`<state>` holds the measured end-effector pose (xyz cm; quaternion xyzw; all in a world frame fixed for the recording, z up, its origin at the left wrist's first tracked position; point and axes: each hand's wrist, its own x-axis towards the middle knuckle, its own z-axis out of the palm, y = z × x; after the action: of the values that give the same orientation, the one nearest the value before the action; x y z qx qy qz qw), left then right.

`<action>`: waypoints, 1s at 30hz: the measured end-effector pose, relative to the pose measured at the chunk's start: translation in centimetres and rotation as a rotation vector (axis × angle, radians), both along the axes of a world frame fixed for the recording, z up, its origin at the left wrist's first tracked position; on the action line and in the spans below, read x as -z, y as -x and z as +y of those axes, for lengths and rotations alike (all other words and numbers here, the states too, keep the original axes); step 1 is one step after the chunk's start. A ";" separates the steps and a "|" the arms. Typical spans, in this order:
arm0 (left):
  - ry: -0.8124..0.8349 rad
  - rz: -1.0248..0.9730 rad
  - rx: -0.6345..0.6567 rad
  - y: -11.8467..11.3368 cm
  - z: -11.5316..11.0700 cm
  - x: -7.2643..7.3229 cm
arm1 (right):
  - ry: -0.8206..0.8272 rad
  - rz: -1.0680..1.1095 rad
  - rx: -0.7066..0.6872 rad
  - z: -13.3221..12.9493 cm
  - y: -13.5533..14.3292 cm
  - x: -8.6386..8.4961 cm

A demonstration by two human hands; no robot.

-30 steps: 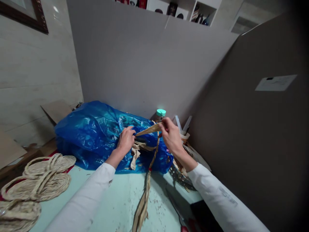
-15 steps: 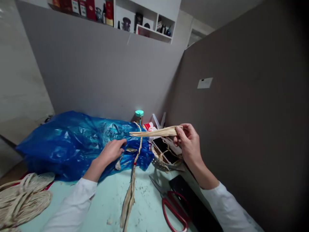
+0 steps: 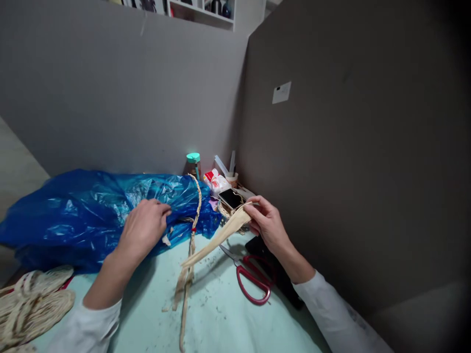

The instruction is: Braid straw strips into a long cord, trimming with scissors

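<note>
My right hand point(image 3: 269, 223) pinches one end of a pale dried corn-husk strip point(image 3: 224, 232). The strip slants down to the left, its free tip in front of a braided husk cord point(image 3: 197, 206). A red band is tied round that cord; its top end lies against a blue plastic bag point(image 3: 91, 211), and loose strands trail down the table. Over the bag's front my left hand point(image 3: 145, 228) hovers with fingers loosely bent and nothing visible in them. Below my right hand, red-handled scissors point(image 3: 253, 284) lie with their blades pointing to the upper left.
A bundle of husk cord point(image 3: 40, 309) lies at the left on the pale green tabletop point(image 3: 217, 323). A dark case-like object point(image 3: 290, 289) is beside the scissors. Behind are a phone point(image 3: 231, 198) on a basket, a red-and-white packet point(image 3: 216, 182) and a green-lidded jar point(image 3: 193, 159). Grey panels enclose the corner.
My right hand has lowered, and the husk strip has swung from level to slanting downward. My left hand has shifted left over the bag. The view has tilted down and turned right.
</note>
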<state>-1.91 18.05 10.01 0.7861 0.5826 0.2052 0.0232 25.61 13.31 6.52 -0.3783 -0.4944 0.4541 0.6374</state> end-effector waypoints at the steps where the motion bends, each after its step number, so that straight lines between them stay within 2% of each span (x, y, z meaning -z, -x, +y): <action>1: -0.025 -0.135 0.047 -0.9 -0.8 -0.7 | 0.016 -0.013 -0.028 -0.1 0.2 0.2; 2: 0.044 -0.302 0.135 -1.9 -1.6 -1.3 | 0.027 -0.024 -0.052 -0.3 0.4 0.3; 4: 0.383 -0.555 0.329 -4.3 -3.1 -1.5 | 0.041 -0.054 -0.093 -0.6 0.8 0.3; 6: 0.641 -0.583 0.483 -6.4 -4.1 -0.9 | 0.041 -0.100 -0.103 -0.9 1.1 0.3; 7: 0.689 -0.623 0.483 -7.1 -4.4 -0.5 | 0.037 -0.117 -0.094 -1.1 1.2 0.2; 10: 0.709 -0.773 0.408 -8.2 -4.5 0.6 | 0.023 -0.082 -0.057 -1.2 1.2 0.3; 12: 0.686 -0.892 0.365 -8.3 -4.3 1.0 | 0.017 -0.058 -0.099 -1.4 1.3 0.4; 16: 0.675 -1.049 0.413 -8.5 -4.0 1.8 | -0.011 -0.130 -0.280 -1.9 1.8 0.5; 20: 0.652 -1.112 0.384 -8.8 -4.2 2.5 | -0.015 -0.137 -0.277 -2.4 1.9 0.5; 25: 0.752 -1.232 0.331 -8.6 -4.3 2.4 | 0.047 -0.061 -0.345 -2.4 1.7 0.7; 27: 0.834 -1.266 0.349 -8.5 -4.2 2.3 | 0.096 -0.001 -0.389 -2.4 1.8 0.8; 30: 0.897 -1.282 0.386 -8.4 -4.2 2.2 | 0.111 0.021 -0.356 -2.2 1.8 1.2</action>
<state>6.44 13.85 7.83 0.5181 0.3367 0.3552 0.7014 23.81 11.06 5.32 -0.3147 -0.5209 0.5904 0.5302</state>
